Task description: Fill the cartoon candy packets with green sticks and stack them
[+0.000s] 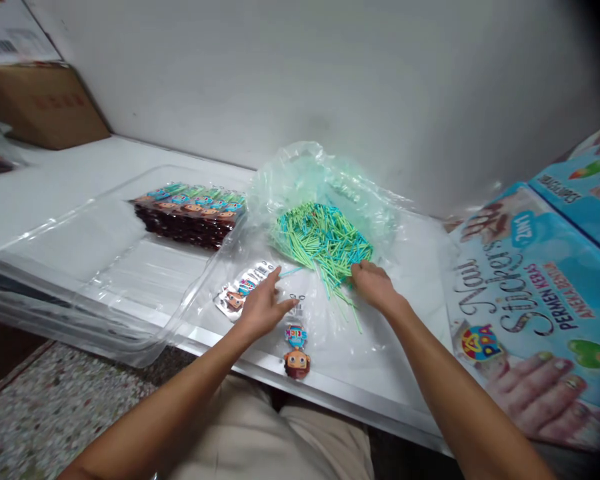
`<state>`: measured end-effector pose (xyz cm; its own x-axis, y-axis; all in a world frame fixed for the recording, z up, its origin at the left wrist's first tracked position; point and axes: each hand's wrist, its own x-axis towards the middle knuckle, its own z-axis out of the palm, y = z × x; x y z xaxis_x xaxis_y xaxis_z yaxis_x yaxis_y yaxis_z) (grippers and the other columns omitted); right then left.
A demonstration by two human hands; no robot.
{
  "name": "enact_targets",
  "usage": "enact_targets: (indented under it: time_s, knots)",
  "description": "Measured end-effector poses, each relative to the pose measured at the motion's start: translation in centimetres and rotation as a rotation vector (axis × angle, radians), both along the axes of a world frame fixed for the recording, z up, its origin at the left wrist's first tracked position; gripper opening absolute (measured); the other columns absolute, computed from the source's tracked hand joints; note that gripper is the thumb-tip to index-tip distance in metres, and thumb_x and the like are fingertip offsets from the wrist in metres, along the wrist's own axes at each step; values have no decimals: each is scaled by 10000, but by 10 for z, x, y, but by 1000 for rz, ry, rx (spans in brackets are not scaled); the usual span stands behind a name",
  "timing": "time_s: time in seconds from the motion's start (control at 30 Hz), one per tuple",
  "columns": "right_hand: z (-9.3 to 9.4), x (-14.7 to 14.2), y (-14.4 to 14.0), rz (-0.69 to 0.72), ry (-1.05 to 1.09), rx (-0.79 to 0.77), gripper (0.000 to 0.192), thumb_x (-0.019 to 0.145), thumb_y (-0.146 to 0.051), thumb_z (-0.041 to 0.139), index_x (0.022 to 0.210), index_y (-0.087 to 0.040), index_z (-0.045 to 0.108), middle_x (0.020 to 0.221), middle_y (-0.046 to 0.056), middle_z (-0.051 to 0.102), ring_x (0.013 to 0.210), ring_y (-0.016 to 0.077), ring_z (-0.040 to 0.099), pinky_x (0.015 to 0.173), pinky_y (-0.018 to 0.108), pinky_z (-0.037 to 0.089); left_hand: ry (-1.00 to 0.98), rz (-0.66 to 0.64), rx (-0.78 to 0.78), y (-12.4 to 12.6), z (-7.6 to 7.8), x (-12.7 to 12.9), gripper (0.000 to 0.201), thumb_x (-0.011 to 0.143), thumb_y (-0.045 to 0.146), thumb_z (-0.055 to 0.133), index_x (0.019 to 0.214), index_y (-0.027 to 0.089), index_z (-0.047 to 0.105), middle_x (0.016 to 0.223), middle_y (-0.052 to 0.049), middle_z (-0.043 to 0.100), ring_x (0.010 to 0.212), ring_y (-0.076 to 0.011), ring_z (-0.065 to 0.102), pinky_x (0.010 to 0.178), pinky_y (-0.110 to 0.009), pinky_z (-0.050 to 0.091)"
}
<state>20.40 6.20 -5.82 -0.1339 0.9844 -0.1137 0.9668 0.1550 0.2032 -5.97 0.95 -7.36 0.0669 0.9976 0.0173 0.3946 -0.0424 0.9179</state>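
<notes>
Clear plastic dominates the far left: a wide transparent tray (80, 267) holds a stacked row of dark cartoon-faced packets (190, 217), well apart from both hands. Nearer, the left hand (263, 308) lies flat with fingers spread and nothing clasped, its fingertips resting on the glossy printed packets (243, 288) spread on the white table (55, 180); one cartoon-face packet (297, 353) lies just below that palm, at the table's edge. Right of the left fingertips, a single pale stick (291, 272) points toward them. The right hand (375, 283) is curled at the near edge of the heap of thin green and blue sticks (323, 240), which sits inside a crumpled clear bag (305, 173); whether a stick is pinched I cannot tell. Judging from this, picking one stick cleanly calls for a fingertip pinch at the pile's loose fringe, while the flat hand steadies the packet. Beyond the right wrist stands a blue nail-sticker carton (530, 300).
</notes>
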Motion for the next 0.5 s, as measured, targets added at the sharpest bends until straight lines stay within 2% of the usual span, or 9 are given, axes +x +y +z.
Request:
enact_targets:
  time_s: [0.1,0.27,0.4,0.5]
  knots:
    - [10,1,-5,46,-23,63,241,945,-226,398,1034,-79,567,1084,219,578,1036,312,516,848,408,316,78,51,156,7,8,1,712,742,479,656,1356,184,449,1292,-157,554,993,-265,600,870,-399,435]
    - [25,-5,-21,131,9,68,208,945,-147,362,970,-93,562,916,166,634,866,256,563,797,380,292,-92,58,162,27,26,18,536,831,514,536,1249,177,545,1223,-135,601,1005,-241,600,866,-353,442]
    - [39,-25,-43,221,65,63,184,917,-94,373,947,-127,551,926,132,627,874,240,551,771,347,295,-330,25,167,39,32,56,509,901,521,402,1237,169,551,1343,-123,522,1228,-235,482,1030,-347,339]
    - [44,-39,-56,257,292,18,196,869,-51,388,909,-138,560,911,140,622,875,247,540,793,361,314,-470,-94,102,42,33,92,507,897,551,380,1177,190,598,1287,-102,575,1216,-235,499,1037,-349,337]
